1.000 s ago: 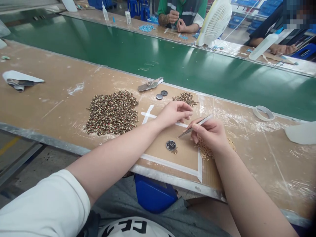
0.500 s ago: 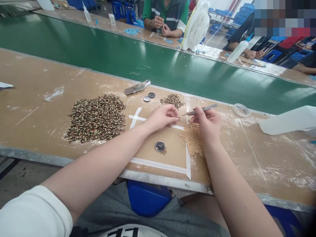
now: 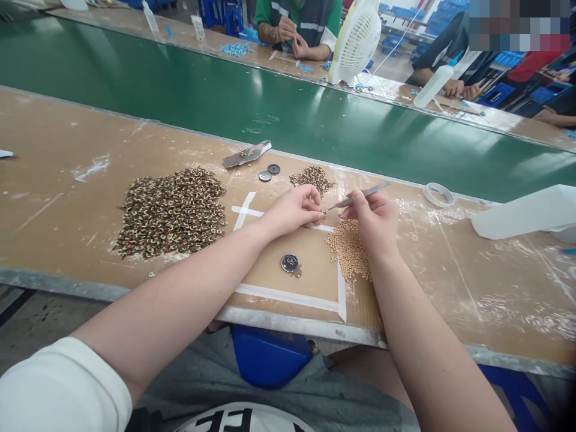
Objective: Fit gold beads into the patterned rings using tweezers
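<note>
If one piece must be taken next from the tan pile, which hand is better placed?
Probably the right hand: it is nearer the tan pile and holds tweezers. The left hand, farther off, seems occupied, pinching a small part.

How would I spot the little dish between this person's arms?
On the brown tabletop, find the nearest white tape strip. Just beyond it sits the small round dish. Unlike the two discs lying together farther off, it's glossy black inside a pale rim.
</note>
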Demonstrator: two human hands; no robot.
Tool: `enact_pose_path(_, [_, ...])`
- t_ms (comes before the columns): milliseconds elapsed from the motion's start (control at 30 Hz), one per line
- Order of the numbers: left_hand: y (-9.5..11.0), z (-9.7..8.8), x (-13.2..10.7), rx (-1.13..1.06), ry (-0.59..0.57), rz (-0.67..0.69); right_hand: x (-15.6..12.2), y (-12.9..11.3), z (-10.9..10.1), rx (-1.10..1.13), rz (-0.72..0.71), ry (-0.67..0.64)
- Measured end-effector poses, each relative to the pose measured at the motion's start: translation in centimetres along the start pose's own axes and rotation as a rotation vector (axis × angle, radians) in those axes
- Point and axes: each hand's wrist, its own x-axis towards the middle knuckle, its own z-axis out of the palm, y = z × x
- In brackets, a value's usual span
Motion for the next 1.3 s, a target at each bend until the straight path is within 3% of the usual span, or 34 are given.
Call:
enact_pose_path(500, [0.0,0.1,0.0,0.015,0.0,0.029,-0.1,-0.1,-0.1,-0.101,-0.035,-0.042])
enact_pose_path(800, [-0.6,0.1,0.1,-0.083,-0.022,0.105,-0.1,-0.3,-0.2,-0.194,-0.06,-0.084])
enact_pose_path(1300, [-0.8,0.2,-0.2,0.02,0.013,0.142,0.1,0.1,0.0,-0.052,0.017,-0.126])
